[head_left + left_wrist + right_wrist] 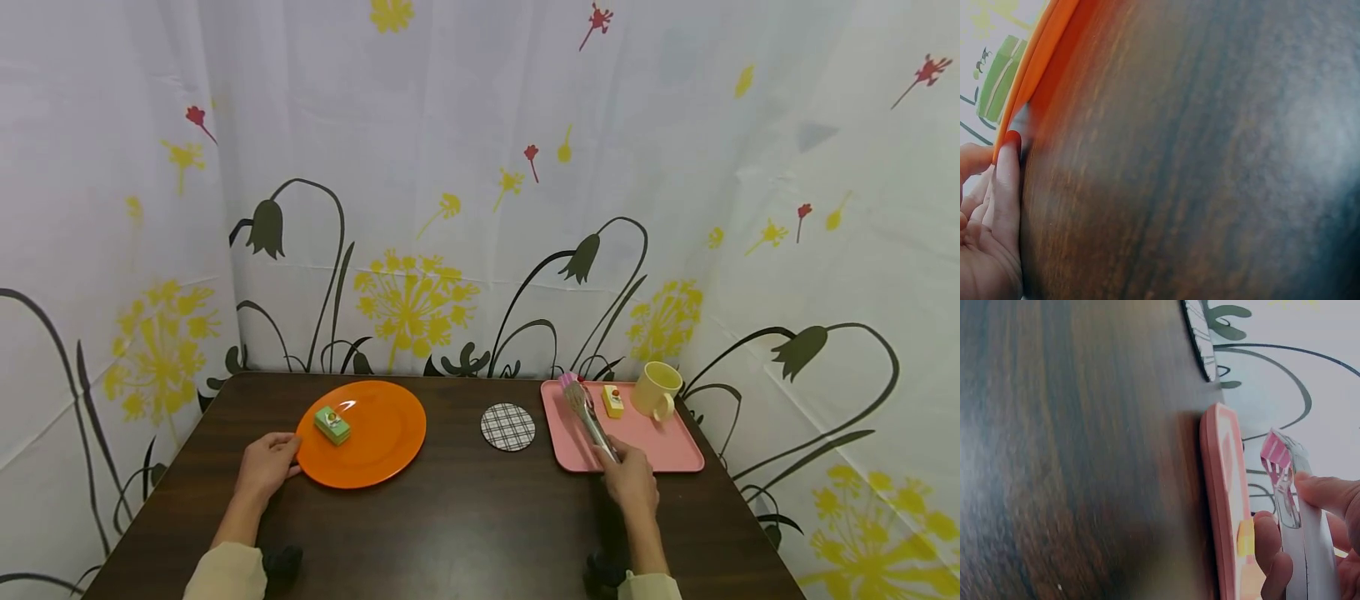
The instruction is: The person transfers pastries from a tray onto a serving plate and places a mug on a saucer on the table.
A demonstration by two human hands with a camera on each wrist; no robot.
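My left hand point(264, 467) pinches the left rim of a round orange plate point(390, 454), with fingers under the edge in the left wrist view. On the plate's left side lies a small green toy cake slice point(332, 425). My right hand point(632, 477) grips metal tongs point(596, 427) over the left part of a pink tray point(678, 454). A pink piece with pale stripes point(1277, 450) shows at the tongs' tip, apparently between the arms. A yellow toy cake slice point(612, 402) and a yellow mug point(655, 390) stand on the tray.
A round checked coaster point(507, 427) lies on the dark wooden table point(465, 525) between plate and tray. A white curtain point(480, 167) printed with flowers hangs behind the table and along both sides.
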